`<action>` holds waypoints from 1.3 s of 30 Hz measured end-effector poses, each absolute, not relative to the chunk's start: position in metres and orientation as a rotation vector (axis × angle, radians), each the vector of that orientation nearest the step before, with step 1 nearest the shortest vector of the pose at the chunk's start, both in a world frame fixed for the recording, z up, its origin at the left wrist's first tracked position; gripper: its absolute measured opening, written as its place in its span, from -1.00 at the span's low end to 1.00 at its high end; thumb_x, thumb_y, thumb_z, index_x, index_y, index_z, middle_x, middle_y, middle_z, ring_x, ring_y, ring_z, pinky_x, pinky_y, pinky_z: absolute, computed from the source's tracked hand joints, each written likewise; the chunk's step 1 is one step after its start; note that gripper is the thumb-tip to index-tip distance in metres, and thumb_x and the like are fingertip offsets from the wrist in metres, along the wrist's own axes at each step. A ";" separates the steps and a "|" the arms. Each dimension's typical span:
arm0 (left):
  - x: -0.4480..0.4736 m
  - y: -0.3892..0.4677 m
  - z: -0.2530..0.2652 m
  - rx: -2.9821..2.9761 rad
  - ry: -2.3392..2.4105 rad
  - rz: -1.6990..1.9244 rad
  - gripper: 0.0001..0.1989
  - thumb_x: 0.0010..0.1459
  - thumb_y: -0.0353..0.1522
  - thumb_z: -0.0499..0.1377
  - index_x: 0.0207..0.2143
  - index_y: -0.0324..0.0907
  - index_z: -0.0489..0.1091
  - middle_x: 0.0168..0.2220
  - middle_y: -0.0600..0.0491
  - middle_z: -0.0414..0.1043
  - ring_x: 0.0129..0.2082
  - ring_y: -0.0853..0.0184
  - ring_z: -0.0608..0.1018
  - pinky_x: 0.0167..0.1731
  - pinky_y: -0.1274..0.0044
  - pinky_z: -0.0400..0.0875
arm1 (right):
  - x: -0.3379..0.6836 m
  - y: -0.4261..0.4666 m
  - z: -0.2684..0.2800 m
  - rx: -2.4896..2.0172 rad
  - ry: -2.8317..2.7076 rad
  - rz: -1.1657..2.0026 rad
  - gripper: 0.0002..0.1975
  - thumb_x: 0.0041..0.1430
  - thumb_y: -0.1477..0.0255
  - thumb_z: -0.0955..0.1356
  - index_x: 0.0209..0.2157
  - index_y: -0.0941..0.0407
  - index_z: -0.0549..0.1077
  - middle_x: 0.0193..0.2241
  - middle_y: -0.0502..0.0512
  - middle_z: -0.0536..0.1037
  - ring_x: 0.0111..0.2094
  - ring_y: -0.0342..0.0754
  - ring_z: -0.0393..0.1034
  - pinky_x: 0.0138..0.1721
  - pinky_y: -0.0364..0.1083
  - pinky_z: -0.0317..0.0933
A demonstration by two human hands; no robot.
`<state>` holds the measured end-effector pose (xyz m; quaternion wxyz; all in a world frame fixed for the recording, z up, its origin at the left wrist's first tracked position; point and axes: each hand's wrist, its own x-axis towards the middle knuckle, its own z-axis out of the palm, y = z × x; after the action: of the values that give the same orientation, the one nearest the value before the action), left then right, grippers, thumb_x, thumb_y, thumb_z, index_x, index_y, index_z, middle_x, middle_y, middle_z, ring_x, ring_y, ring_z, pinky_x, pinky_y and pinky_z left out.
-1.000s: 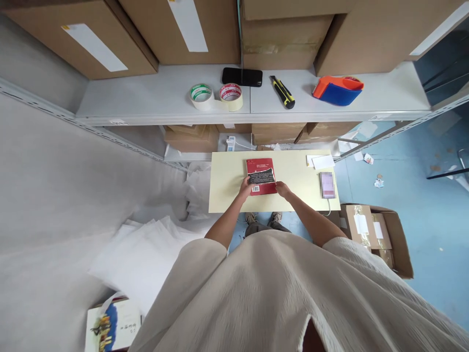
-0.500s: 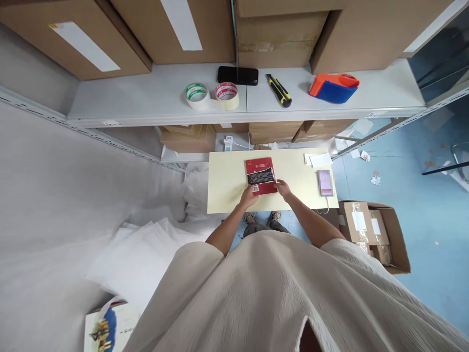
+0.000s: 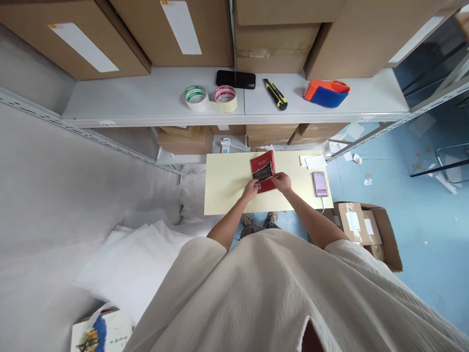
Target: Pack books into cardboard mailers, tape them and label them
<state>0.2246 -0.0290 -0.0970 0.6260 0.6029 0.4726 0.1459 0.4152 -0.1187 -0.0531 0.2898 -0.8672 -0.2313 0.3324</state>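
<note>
A red book [image 3: 262,161] with a black text panel and a white barcode patch is held tilted over the pale yellow table [image 3: 223,183]. My left hand [image 3: 251,189] grips its lower left edge, thumb on the cover. On the right edge my right hand [image 3: 282,182] is closed round the book, with the fingers partly hidden behind it. To the right on the table lie white slips of paper [image 3: 315,162] and a phone [image 3: 320,184] with a blurred screen and a white cable.
The shelf above bears tape rolls [image 3: 197,98], a black phone [image 3: 235,79], a yellow-black utility knife [image 3: 275,95] and an orange-blue tape dispenser [image 3: 327,93], before large cardboard boxes [image 3: 198,29]. An open carton [image 3: 392,239] stands at right; white foam sheets [image 3: 135,259] lie at left.
The book has turned from lying nearly flat to a tilted, angled position, its spine side showing more. My right hand has moved up along its right edge. The view has shifted slightly.
</note>
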 end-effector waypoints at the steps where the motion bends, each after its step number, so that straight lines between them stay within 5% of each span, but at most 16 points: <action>1: 0.227 -0.024 -0.092 1.366 1.095 0.410 -0.65 0.28 -0.40 0.30 0.11 -0.11 0.61 0.11 -0.10 0.71 0.17 0.11 0.70 0.33 0.22 0.53 | 0.411 -0.117 -0.050 -2.287 -0.669 0.883 -0.68 0.25 0.26 0.50 -0.01 0.08 0.67 -0.05 0.24 0.77 -0.06 0.16 0.67 -0.06 0.00 0.51; 7: 0.200 -0.001 -0.068 1.251 1.164 0.534 -0.65 0.50 -0.25 0.21 0.24 -0.12 0.52 0.18 -0.14 0.68 0.21 0.09 0.69 0.30 0.25 0.54 | 0.369 -0.098 -0.050 -1.880 -0.853 1.217 -0.64 0.44 0.19 0.40 0.10 0.07 0.67 -0.02 0.17 0.76 -0.11 0.04 0.67 0.02 0.00 0.52; 11: 0.161 0.006 -0.067 1.269 1.275 0.542 -0.57 0.53 -0.13 0.21 0.32 -0.09 0.44 0.23 -0.14 0.64 0.26 0.10 0.67 0.29 0.31 0.55 | 0.348 -0.086 -0.062 -1.808 -0.829 1.344 -0.65 0.36 0.23 0.49 0.06 0.10 0.70 -0.02 0.22 0.77 -0.09 0.09 0.67 0.06 0.07 0.54; 17: 0.123 0.020 -0.078 1.285 1.420 0.463 -0.51 0.47 -0.30 0.23 0.39 -0.09 0.38 0.31 -0.14 0.60 0.37 0.14 0.59 0.36 0.31 0.49 | 0.341 -0.085 -0.077 -1.996 -0.888 1.348 -0.72 0.31 0.30 0.52 0.01 0.03 0.74 0.03 0.17 0.78 -0.04 0.14 0.69 0.13 0.12 0.55; 23: 0.111 0.013 -0.095 1.435 1.398 0.334 -0.49 0.39 -0.30 0.30 0.35 -0.10 0.46 0.38 -0.20 0.54 0.42 0.03 0.55 0.47 0.22 0.36 | 0.333 -0.085 -0.087 -2.126 -1.225 1.351 -0.58 0.42 0.43 0.38 0.23 0.04 0.68 0.22 0.22 0.72 0.19 0.18 0.64 0.29 0.11 0.47; 27: 0.093 -0.009 -0.101 1.760 1.283 0.008 -0.32 0.35 -0.34 0.31 0.49 -0.07 0.35 0.52 -0.26 0.38 0.57 -0.08 0.36 0.60 0.06 0.07 | 0.319 -0.090 -0.094 -2.168 -1.686 1.325 -0.43 0.40 0.44 0.39 0.41 0.01 0.56 0.46 0.25 0.51 0.46 0.28 0.40 0.47 0.22 0.29; 32: 0.071 -0.017 -0.108 2.067 1.160 -0.260 -0.06 0.33 -0.36 0.27 0.68 -0.13 0.02 0.71 -0.31 -0.12 0.72 -0.06 -0.05 0.63 -0.07 -0.38 | 0.302 -0.091 -0.098 -2.204 -2.082 1.329 -0.19 0.40 0.38 0.40 0.62 0.04 0.23 0.70 0.31 -0.05 0.68 0.37 -0.15 0.57 0.38 -0.01; 39: 0.057 0.024 -0.118 2.089 1.215 -0.296 -0.02 0.38 -0.27 0.22 0.72 -0.18 -0.11 0.71 -0.30 -0.12 0.73 -0.08 -0.11 0.62 -0.10 -0.44 | 0.284 -0.052 -0.102 -2.234 -2.150 1.320 -0.13 0.41 0.37 0.38 0.67 -0.01 0.12 0.73 0.26 -0.17 0.70 0.37 -0.22 0.58 0.37 -0.10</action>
<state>0.0575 0.0240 -0.1182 0.3459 0.8051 0.4682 -0.1139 0.2840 -0.0517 -0.1020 -0.1141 -0.6586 -0.6339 0.3892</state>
